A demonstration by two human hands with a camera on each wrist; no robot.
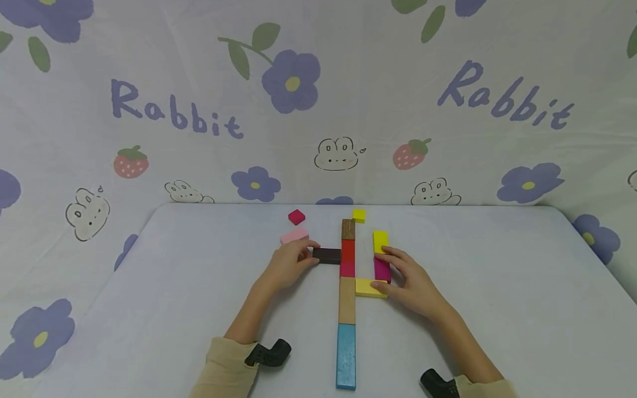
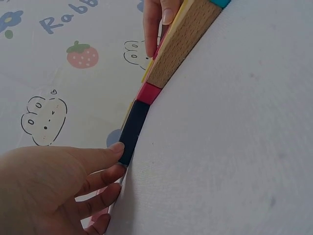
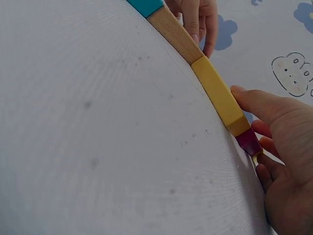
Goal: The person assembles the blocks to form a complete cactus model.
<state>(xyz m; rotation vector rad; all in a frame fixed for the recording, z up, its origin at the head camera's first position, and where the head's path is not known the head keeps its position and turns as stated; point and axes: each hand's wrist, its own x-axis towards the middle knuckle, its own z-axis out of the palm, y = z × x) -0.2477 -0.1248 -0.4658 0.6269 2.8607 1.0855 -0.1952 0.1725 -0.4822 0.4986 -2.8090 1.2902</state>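
My left hand [image 1: 288, 265] pinches the outer end of a black block [image 1: 326, 256] between thumb and index finger. The black block's other end meets a red block [image 1: 348, 258]. My right hand [image 1: 413, 284] has its thumb on a flat yellow block [image 1: 367, 287], while its index finger touches near where a magenta block [image 1: 382, 271] joins an upper yellow block [image 1: 380, 240]. The red block stands in a column, between a dark brown block [image 1: 348, 229] and a tan wooden block [image 1: 346, 300]. A blue block [image 1: 346, 356] forms the near end.
Behind the left hand lies a pink block [image 1: 294, 236], with a small red block [image 1: 296, 216] farther back. A small yellow block [image 1: 359, 215] sits beside the column's far end. The white tabletop [image 1: 497, 265] ends at a patterned cloth [image 1: 373, 110].
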